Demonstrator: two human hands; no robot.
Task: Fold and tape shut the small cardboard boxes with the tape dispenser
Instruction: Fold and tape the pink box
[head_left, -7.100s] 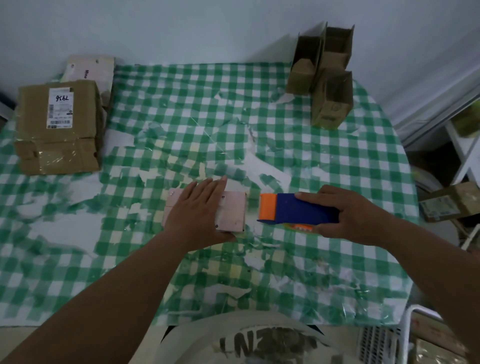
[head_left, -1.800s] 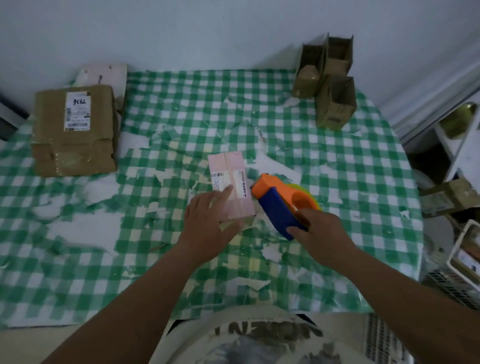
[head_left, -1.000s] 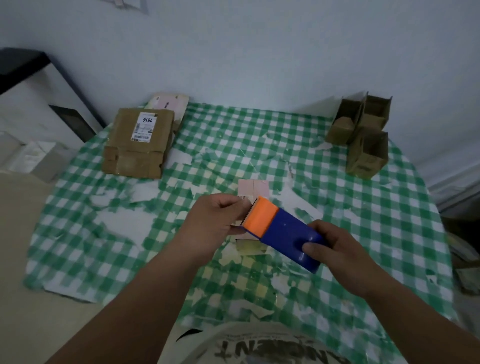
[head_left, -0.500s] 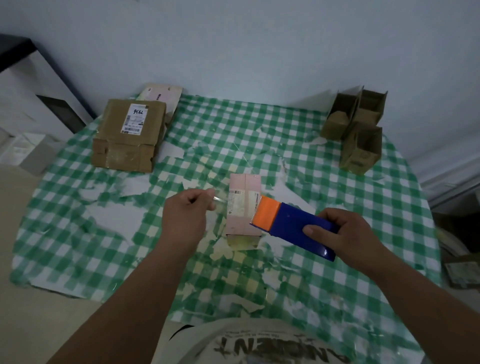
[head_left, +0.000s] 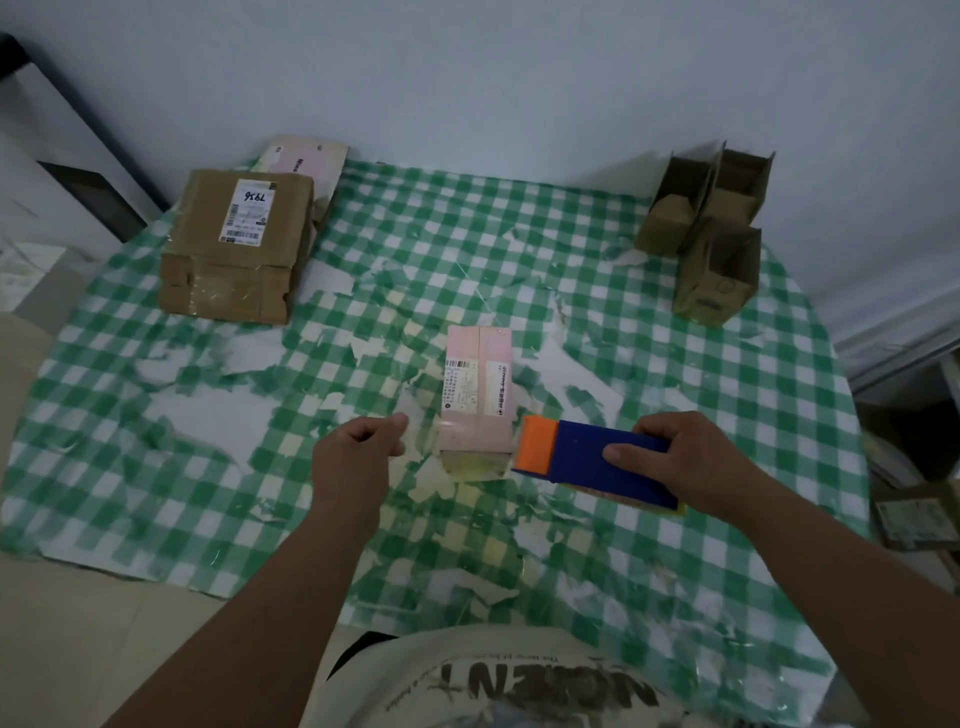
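Since half a second ago your left hand (head_left: 358, 452) has stretched tape (head_left: 423, 423) across the pink box (head_left: 478, 400), grip pinching it, right hand (head_left: 691, 462) clamped on the tape dispenser (head_left: 592, 460); brown boxes (head_left: 711, 228) remain open.

Three open brown boxes (head_left: 706, 228), one pink box (head_left: 478, 395) — one dispenser (head_left: 592, 462).

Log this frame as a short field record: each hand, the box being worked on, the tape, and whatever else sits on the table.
left hand: pinches the free end of the clear tape
right hand: grips the blue and orange tape dispenser
pink box: lies flat between the hands, tape stretched over its near end
large brown parcel: far left, labelled
open brown boxes: far right, three, untaped
table: green checked cloth, worn
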